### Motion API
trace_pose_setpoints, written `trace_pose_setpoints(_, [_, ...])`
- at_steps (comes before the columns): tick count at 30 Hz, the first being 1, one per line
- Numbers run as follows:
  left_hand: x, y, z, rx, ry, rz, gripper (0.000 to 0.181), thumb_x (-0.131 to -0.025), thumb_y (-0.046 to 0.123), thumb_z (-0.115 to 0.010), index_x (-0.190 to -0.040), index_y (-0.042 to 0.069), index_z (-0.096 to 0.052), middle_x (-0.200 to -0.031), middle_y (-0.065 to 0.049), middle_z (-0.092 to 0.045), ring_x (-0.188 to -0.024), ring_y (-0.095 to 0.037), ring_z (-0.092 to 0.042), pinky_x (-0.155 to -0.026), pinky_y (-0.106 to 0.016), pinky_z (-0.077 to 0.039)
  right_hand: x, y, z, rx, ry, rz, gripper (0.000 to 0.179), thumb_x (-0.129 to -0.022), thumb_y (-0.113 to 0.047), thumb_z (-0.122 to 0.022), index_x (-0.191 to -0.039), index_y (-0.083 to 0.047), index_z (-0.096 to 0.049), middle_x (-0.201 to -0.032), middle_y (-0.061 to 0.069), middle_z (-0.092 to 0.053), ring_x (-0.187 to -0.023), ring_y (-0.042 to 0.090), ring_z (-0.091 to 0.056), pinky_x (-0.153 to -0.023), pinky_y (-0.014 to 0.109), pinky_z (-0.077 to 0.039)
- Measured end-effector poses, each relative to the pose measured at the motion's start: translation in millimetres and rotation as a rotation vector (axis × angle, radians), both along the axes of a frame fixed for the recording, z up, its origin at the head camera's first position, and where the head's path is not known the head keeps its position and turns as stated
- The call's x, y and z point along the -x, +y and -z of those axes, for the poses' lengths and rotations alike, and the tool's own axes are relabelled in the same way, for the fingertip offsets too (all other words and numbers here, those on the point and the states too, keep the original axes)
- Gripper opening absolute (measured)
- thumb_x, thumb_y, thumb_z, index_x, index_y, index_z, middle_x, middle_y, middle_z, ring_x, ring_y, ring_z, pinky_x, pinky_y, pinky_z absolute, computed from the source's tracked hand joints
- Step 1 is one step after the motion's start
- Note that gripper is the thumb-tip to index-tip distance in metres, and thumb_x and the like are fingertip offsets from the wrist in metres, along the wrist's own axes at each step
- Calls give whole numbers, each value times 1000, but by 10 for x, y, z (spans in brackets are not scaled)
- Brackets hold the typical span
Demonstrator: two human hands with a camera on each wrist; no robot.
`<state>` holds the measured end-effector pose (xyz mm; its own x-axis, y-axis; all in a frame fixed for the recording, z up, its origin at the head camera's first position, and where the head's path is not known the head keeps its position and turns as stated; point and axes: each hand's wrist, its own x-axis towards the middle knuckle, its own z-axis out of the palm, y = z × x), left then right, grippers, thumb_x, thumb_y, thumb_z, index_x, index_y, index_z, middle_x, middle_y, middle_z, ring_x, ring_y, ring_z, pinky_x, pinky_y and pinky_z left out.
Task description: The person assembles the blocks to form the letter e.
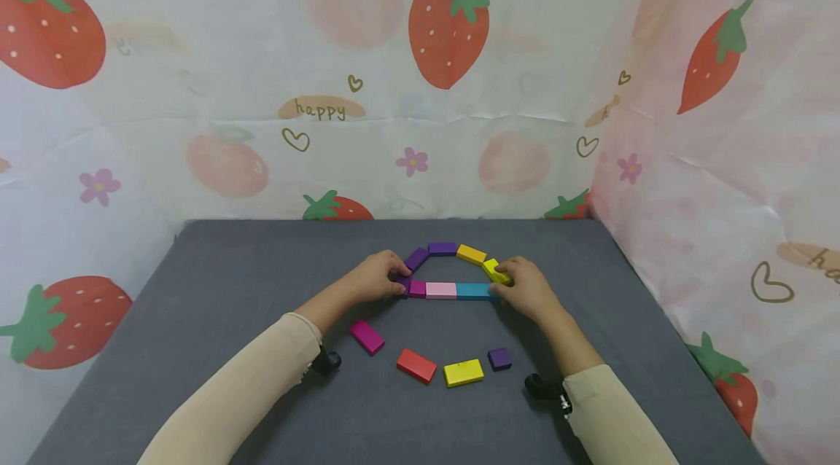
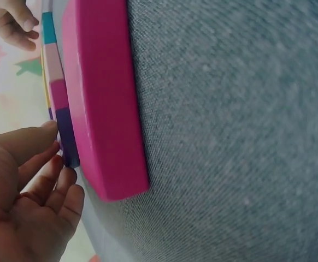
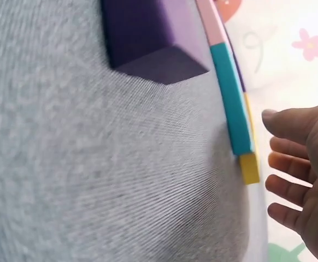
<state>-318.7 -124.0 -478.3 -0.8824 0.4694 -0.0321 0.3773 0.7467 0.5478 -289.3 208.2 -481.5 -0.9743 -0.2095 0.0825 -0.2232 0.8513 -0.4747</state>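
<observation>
My left hand (image 1: 377, 275) pinches a dark purple block (image 2: 67, 134) at the left end of a row, thumb on one side and fingertips at its end. Along the row follow a magenta block (image 1: 417, 290), a pink block (image 1: 440, 291) and a teal block (image 1: 473, 291). Behind them curves an arch: purple blocks (image 1: 442, 249), an orange-yellow block (image 1: 471, 254) and a yellow block (image 1: 494, 270). My right hand (image 1: 527, 288) is at the arch's right end, by the yellow and teal blocks. Its fingers look loosely bent and spread in the right wrist view.
Nearer on the grey tabletop (image 1: 262, 261) lie a loose magenta block (image 1: 367, 337), a red block (image 1: 416, 366), a yellow block (image 1: 463, 373) and a small purple block (image 1: 499, 359). A strawberry-print cloth (image 1: 394, 71) stands behind the table and along its sides.
</observation>
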Motion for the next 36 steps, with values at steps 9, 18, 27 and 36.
trace_pose_setpoints(9, [20,-14,4,10,5,-1,25,-92,15,-77,-116,10,-76,-126,-6,-63,-124,-27,-60,-108,-46,-46,-126,-260,-158,30,27,-57,43,-95,-26,-75,-131,-4,-68,-139,19,-58,-131,39,-52,-109,57,-43])
trace_pose_setpoints(18, [37,-31,15,22,32,32,24,-92,12,-76,-116,8,-77,-126,-8,-66,-125,-28,-60,-109,-46,-45,-294,-650,-299,24,62,-151,42,-94,-24,-76,-130,-5,-68,-135,14,-62,-131,35,-54,-111,53,-43])
trace_pose_setpoints(27, [40,-17,15,16,32,36,23,-91,11,-77,-114,8,-77,-124,-8,-67,-123,-28,-60,-108,-46,-46,-449,-944,-332,69,56,-228,42,-92,-26,-79,-129,-9,-69,-131,8,-64,-126,28,-57,-109,47,-46])
trace_pose_setpoints(36, [46,-54,12,7,31,43,24,-91,11,-77,-115,8,-77,-125,-8,-67,-125,-29,-60,-108,-48,-46,-592,-1260,-334,66,-8,-359,45,-95,-28,-76,-134,-9,-67,-129,8,-63,-119,27,-59,-103,45,-50])
